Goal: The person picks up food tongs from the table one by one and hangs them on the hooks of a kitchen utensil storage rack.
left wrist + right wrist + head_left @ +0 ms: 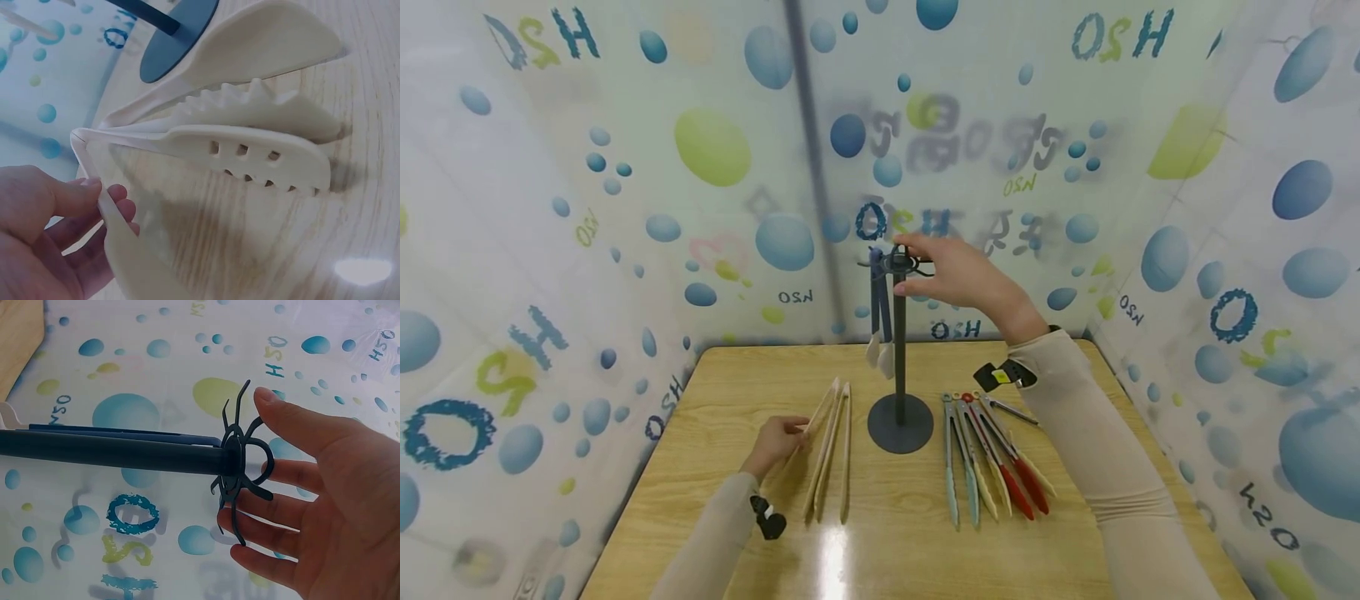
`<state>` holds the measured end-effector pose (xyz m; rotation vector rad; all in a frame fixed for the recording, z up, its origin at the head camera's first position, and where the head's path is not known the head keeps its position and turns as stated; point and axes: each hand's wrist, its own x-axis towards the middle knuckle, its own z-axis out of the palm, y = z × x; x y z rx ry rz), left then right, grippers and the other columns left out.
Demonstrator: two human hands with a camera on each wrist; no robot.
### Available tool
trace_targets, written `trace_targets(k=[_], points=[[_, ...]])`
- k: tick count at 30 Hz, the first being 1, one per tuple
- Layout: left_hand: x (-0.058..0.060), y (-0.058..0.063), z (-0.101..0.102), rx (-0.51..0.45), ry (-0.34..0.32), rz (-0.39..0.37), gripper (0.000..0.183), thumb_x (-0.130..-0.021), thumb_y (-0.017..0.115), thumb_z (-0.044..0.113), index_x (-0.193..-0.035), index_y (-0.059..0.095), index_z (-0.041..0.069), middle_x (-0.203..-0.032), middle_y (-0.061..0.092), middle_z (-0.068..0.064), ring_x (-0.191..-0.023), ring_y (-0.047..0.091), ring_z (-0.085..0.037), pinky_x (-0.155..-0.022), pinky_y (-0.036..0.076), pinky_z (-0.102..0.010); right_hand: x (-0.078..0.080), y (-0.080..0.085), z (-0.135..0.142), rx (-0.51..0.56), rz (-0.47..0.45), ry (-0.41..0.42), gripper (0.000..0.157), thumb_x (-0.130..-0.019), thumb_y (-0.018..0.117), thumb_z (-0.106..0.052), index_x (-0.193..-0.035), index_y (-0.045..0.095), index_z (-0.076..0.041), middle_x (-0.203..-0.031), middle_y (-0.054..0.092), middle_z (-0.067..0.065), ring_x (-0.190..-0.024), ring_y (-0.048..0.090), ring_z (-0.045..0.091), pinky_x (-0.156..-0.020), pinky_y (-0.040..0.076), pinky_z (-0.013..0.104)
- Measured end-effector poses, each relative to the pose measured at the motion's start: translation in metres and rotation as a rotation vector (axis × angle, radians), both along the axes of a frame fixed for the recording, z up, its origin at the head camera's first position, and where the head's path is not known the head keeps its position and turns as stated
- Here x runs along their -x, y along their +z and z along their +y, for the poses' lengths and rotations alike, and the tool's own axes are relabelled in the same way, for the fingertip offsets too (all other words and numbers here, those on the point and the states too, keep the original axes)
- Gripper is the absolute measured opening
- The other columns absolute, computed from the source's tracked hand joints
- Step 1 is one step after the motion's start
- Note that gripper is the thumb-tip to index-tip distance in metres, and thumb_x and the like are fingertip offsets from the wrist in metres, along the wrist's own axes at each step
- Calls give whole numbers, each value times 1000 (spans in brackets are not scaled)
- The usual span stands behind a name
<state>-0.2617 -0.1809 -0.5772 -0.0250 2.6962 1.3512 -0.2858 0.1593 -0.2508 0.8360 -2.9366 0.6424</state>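
My left hand [781, 442] pinches one arm of a pair of beige tongs [262, 139] between thumb and fingers. Its other arm is slotted and rests close over the table. A second beige pair [269, 50], with one scalloped edge, lies right beside it. My right hand [325, 481] is spread about the hooks [236, 456] at the top of a dark stand [900, 350]. Its thumb is by one hook tip, and the fingers extend behind the others, fairly straight. Blue-armed tongs [880, 304] with pale ends hang from a hook on the stand's left side.
The stand's round base [900, 437] sits mid-table. Several tongs with pale blue, cream and red tips [996, 458] lie fanned out at its right, below my right forearm. A patterned curtain [715, 217] encloses the wooden table [910, 558] at the back and sides.
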Motion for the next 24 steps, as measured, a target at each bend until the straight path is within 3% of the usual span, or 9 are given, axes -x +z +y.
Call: trace_targets(k=[6,11,15,18,24], points=[[0,9,-3,-31,-30,65,36,-94,61,0,-130,62,-4,-104,72,-26,-83,72,-35,-60,56,-29,0,0,0,-12,6,-12,79,-92,66,-51,-157,26,-31,-155,45,9,-139,49,28,-109,44,52],[4,15,-6,-64,-47,166,37,-94,63,-1,-131,63,-1,-107,72,-27,-86,73,-38,-59,55,-24,1,0,1,-12,-2,-5,80,-91,65,-54,-157,26,-32,-155,45,9,-139,49,28,-108,44,51],[5,22,-5,-120,-59,247,38,-93,64,-1,-131,63,0,-110,71,-29,-91,71,-44,-64,60,-29,2,2,3,-7,-25,9,82,-90,65,-55,-157,25,-32,-155,44,10,-138,50,29,-106,46,51],[5,28,-5,-137,-65,321,38,-93,65,0,-131,63,1,-110,71,-28,-91,70,-46,-68,60,-27,3,2,3,-2,-34,15,81,-90,67,-52,-157,26,-32,-155,46,11,-133,54,29,-103,48,50],[7,47,-2,-177,-49,473,37,-91,67,0,-128,65,-1,-108,73,-24,-86,71,-39,-63,55,-17,4,2,3,-3,-24,3,81,-90,69,-51,-157,28,-32,-152,49,10,-122,63,29,-101,50,48]])
